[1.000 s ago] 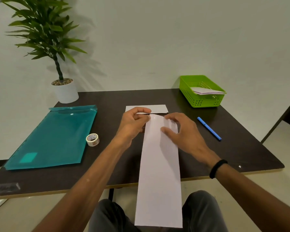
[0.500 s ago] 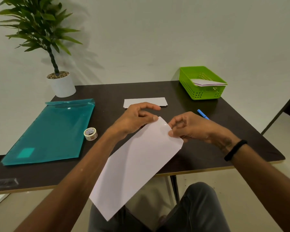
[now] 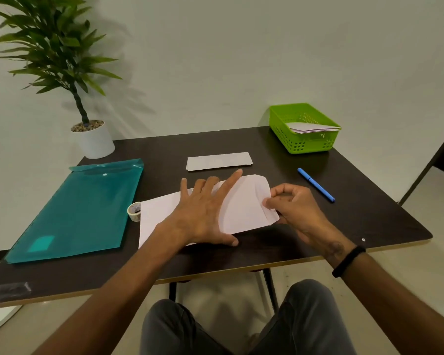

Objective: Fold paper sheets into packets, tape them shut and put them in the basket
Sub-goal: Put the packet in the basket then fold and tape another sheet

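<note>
Here the left hand (image 3: 203, 213) lies flat, fingers spread straight, pressing the white paper sheet (image 3: 241, 208) onto the dark table (image 3: 356, 213). The right hand (image 3: 295, 208) pinches the sheet's right end between thumb and curled fingers, lifting it into a curve. Touching the sheet's left edge is a tape roll (image 3: 134, 211), with a teal plastic folder (image 3: 80, 208) beyond it. Behind the sheet lies a folded packet (image 3: 219, 161); right of the sheet, a blue pen (image 3: 315, 185). Behind the pen, the green basket (image 3: 282, 126) holds folded white papers (image 3: 313, 127). A potted plant (image 3: 87, 134) stands behind the folder.
</note>
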{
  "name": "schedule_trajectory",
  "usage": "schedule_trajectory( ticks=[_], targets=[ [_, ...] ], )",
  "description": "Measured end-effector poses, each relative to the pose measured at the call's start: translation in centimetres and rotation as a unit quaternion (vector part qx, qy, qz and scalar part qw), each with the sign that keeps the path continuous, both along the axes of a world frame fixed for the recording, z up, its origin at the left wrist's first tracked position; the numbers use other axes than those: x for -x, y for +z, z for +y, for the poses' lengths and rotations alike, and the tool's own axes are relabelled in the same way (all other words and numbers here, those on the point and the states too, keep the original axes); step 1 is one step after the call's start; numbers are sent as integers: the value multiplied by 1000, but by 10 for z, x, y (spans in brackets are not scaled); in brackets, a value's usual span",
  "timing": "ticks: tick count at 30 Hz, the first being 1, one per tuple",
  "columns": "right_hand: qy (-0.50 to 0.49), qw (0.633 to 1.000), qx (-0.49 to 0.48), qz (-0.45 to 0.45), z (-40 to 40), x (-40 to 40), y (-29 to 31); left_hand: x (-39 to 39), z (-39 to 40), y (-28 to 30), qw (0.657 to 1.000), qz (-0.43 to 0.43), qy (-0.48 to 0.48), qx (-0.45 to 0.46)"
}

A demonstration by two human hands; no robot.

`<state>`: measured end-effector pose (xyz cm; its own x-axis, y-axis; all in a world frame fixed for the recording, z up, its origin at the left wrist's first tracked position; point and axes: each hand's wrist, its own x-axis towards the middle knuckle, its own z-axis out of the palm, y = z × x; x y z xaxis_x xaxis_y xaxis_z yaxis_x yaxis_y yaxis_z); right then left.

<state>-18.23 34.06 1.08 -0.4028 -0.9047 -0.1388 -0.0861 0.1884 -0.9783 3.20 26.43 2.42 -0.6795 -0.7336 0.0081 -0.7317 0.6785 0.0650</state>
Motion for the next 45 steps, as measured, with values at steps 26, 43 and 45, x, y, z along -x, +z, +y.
schedule_trajectory(
  ticks=[26, 43, 45],
  targets=[
    [130, 964, 48, -229, -2, 15, -3, -20, -14, 21, 988, 61, -139, 3],
    [57, 998, 12, 29, -22, 11, -3, -28, -31, 23, 981, -16, -160, 108],
    [52, 998, 16, 10, -24, 10, -3, -36, -40, 19, 987, -28, -133, 88]
  ],
)
